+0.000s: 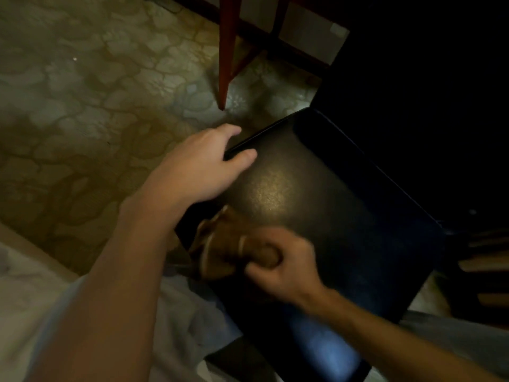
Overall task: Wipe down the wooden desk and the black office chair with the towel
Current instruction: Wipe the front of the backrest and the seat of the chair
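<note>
two hands [203, 164] [281, 260], one towel [224, 244], one chair [325, 199]

towel [220, 249] — brown, bunched, blurred, gripped in right hand [278, 260] at seat's near-left corner | chair [344, 210] — black, glossy seat, lit patch mid-surface

Patterned beige floor [91, 86] (mottled, leaf-like shapes)

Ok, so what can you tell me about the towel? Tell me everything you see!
The towel is brown with paler stripes and looks like soft cloth. It is bunched up and blurry, so its weave cannot be made out. The right hand grips one end, fingers curled round it, and it lies on the near left corner of the black chair seat. The left hand grips the seat's edge, apart from the towel.
</note>
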### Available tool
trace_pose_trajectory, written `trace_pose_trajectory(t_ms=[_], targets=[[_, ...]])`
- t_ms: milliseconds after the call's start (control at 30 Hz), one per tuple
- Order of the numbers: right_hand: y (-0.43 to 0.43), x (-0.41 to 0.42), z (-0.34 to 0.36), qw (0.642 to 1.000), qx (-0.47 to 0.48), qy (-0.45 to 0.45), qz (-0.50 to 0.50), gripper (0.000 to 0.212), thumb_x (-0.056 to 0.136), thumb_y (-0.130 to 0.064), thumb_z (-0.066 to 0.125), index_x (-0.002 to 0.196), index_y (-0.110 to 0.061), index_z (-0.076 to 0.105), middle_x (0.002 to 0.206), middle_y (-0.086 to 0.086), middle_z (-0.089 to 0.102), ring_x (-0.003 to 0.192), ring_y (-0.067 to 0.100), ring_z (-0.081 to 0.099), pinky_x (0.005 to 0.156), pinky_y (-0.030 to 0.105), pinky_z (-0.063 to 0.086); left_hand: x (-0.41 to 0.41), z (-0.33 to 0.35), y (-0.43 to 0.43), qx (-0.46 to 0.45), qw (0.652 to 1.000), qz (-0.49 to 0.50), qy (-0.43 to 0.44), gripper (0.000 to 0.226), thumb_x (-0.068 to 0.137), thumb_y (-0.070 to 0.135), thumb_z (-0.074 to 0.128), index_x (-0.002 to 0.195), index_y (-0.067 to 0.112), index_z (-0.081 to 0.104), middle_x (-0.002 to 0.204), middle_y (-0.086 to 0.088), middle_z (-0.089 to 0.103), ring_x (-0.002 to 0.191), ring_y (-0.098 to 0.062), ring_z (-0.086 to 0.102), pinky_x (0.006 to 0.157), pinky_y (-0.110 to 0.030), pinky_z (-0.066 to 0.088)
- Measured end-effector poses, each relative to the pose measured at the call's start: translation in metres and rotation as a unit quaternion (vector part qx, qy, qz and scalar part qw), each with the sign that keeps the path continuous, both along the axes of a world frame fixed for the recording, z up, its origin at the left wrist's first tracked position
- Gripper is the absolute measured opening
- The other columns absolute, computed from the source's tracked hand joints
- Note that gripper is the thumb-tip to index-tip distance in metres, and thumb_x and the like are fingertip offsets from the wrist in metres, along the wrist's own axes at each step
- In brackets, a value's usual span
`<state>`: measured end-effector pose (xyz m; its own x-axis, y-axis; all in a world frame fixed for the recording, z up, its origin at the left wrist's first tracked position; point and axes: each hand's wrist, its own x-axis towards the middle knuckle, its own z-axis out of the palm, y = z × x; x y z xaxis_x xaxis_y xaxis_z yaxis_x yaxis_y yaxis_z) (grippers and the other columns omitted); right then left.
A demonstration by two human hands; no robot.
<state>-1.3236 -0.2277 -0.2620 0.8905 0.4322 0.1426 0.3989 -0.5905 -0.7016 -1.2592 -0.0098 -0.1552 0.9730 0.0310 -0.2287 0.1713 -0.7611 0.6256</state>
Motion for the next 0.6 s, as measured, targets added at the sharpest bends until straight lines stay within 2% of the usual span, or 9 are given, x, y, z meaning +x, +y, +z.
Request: trace_pose_trajectory(t_ms=[67,133,233,300,333,400,467,533,600], targets=[[-0.029,0.022,0.010,0.992,-0.041,-0.054,-0.103,0.048,0.070,-0.051,0.065,0.106,-0.022,0.074,0.110,0.000,0.073,0.102,0.022,0.068,0.089,0.038,0.057,-0.010,-0.003,0.010,0.000,1.000,0.011,0.013,0.062,0.099,0.062,0.050,0.154,0.036,0.039,0.154,0.001,0.047,0.135,-0.024,0.049,0.105,-0.044,0.043],[-0.072,0.039,0.011,0.967,-0.100,-0.069,-0.223,0.055,0.076,-0.050,0.066,0.116,-0.013,0.070,0.119,0.010,0.069,0.113,0.031,0.061,0.096,0.040,0.050,-0.017,-0.008,0.020,0.018,0.999,0.010,0.037,0.064,0.098,0.062,0.051,0.154,0.034,0.040,0.157,-0.001,0.045,0.137,-0.026,0.048,0.107,-0.044,0.042],[-0.132,0.024,-0.008,0.901,-0.171,0.033,-0.398,0.055,0.088,-0.037,0.072,0.130,-0.003,0.059,0.129,0.026,0.057,0.121,0.046,0.049,0.100,0.051,0.043,-0.023,-0.012,0.034,0.050,0.995,0.009,0.081,0.066,0.098,0.059,0.053,0.155,0.029,0.039,0.155,-0.008,0.047,0.135,-0.029,0.051,0.104,-0.041,0.042],[-0.125,-0.007,-0.021,0.841,-0.160,0.099,-0.507,0.062,0.088,-0.036,0.073,0.137,-0.004,0.053,0.135,0.032,0.050,0.124,0.050,0.044,0.099,0.056,0.039,-0.024,-0.011,0.042,0.067,0.993,0.012,0.095,0.067,0.097,0.059,0.053,0.155,0.027,0.040,0.151,-0.010,0.050,0.132,-0.031,0.053,0.105,-0.044,0.043],[-0.101,-0.022,-0.025,0.825,-0.151,0.117,-0.532,0.068,0.086,-0.040,0.073,0.141,-0.007,0.051,0.137,0.032,0.048,0.124,0.050,0.043,0.098,0.057,0.039,-0.024,-0.010,0.044,0.072,0.994,0.016,0.086,0.068,0.097,0.059,0.053,0.155,0.027,0.040,0.152,-0.010,0.049,0.134,-0.031,0.051,0.108,-0.046,0.043],[-0.026,-0.047,-0.025,0.839,-0.160,0.142,-0.501,0.075,0.076,-0.055,0.064,0.139,-0.017,0.054,0.135,0.022,0.050,0.121,0.044,0.045,0.095,0.056,0.041,-0.018,-0.003,0.041,0.038,0.998,0.028,0.045,0.066,0.097,0.060,0.054,0.154,0.029,0.042,0.155,-0.007,0.047,0.140,-0.029,0.047,0.113,-0.048,0.040],[0.057,-0.072,-0.024,0.894,-0.146,0.146,-0.397,0.069,0.066,-0.061,0.051,0.127,-0.028,0.059,0.132,0.008,0.052,0.120,0.036,0.045,0.095,0.051,0.043,-0.015,0.004,0.032,-0.038,0.999,0.037,0.002,0.062,0.098,0.058,0.055,0.153,0.033,0.043,0.155,0.001,0.047,0.142,-0.020,0.044,0.112,-0.043,0.038],[0.117,-0.088,-0.020,0.937,-0.054,0.223,-0.262,0.045,0.074,-0.054,0.059,0.116,-0.038,0.061,0.133,-0.004,0.052,0.124,0.026,0.044,0.100,0.045,0.043,-0.016,0.004,0.028,-0.081,0.996,0.038,-0.012,0.059,0.100,0.055,0.054,0.154,0.032,0.042,0.155,0.005,0.047,0.141,-0.015,0.043,0.109,-0.038,0.037],[0.131,-0.077,-0.014,0.925,0.095,0.305,-0.204,0.033,0.079,-0.041,0.070,0.111,-0.039,0.061,0.123,-0.005,0.061,0.118,0.023,0.054,0.097,0.042,0.050,-0.017,0.000,0.035,-0.083,0.996,0.039,-0.011,0.059,0.100,0.050,0.055,0.154,0.029,0.042,0.156,0.002,0.046,0.143,-0.016,0.042,0.113,-0.039,0.036]])
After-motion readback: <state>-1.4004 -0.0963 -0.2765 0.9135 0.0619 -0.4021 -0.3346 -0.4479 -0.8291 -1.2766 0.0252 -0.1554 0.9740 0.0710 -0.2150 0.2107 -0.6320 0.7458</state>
